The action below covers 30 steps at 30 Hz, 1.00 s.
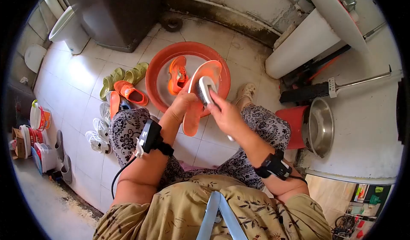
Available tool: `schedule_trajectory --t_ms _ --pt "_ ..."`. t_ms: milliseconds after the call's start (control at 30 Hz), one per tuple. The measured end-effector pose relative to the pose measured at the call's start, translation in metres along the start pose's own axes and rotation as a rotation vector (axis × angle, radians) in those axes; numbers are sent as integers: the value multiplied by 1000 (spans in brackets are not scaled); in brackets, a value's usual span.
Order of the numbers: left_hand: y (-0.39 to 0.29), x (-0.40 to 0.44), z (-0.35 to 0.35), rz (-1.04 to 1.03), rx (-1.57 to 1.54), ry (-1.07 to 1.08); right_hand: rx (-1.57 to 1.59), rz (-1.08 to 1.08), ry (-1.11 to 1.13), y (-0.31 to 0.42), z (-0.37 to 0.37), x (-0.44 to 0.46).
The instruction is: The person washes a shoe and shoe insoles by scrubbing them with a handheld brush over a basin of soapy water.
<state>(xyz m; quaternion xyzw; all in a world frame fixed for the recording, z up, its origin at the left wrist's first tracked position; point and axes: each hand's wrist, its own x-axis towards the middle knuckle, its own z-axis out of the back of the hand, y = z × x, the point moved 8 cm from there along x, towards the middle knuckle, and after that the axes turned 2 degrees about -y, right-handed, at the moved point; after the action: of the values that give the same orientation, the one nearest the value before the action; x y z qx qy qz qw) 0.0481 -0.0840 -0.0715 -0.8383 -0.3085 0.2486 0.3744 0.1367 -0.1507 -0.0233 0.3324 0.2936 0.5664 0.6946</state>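
My left hand (183, 104) grips an orange insole (193, 117) with a pale edge by its middle, holding it tilted over the near side of a red basin (156, 57). In my right hand (225, 114) is a white-backed scrub brush (206, 88), its dark bristles against the insole's face. An orange shoe (177, 74) lies inside the basin, in cloudy liquid. The fingers of my left hand are partly hidden behind the insole.
Left of the basin stand green clogs (107, 85), another orange shoe (131, 93) and white sneakers (99, 141). Several buckets (41, 116) line the far left. A steel bowl (321, 128) and a red bucket (292, 124) are at right, below a long-handled brush (311, 91).
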Motion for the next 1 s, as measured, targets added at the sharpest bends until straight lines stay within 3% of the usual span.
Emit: schedule_trajectory --t_ms 67,100,200,267,333,400,533,667,767,833,1000 --pt "-10 -5 -9 -32 -60 37 196 -153 -57 -13 7 24" --pt "-6 -5 -8 25 -53 32 106 -56 -135 -31 9 42" --pt "0 -1 6 94 -5 27 154 -66 -143 -39 -8 43" --pt "4 6 18 -12 -247 -81 270 -154 -45 -14 -15 15" --pt "4 1 18 93 -158 -165 177 -66 5 2 -16 1" --pt "-3 -1 2 14 -57 -69 303 -157 -49 -48 -21 29" --pt "10 0 14 82 90 -27 153 -137 -179 -100 -4 75" --pt "18 -3 36 201 -21 -126 129 -175 -188 -113 17 76" --pt "20 0 36 249 -105 -90 352 -393 -80 -109 25 60" --pt "18 5 30 117 -228 -126 585 -559 -49 -108 26 48" --pt "34 24 26 176 -270 -122 732 -590 38 -104 36 47"
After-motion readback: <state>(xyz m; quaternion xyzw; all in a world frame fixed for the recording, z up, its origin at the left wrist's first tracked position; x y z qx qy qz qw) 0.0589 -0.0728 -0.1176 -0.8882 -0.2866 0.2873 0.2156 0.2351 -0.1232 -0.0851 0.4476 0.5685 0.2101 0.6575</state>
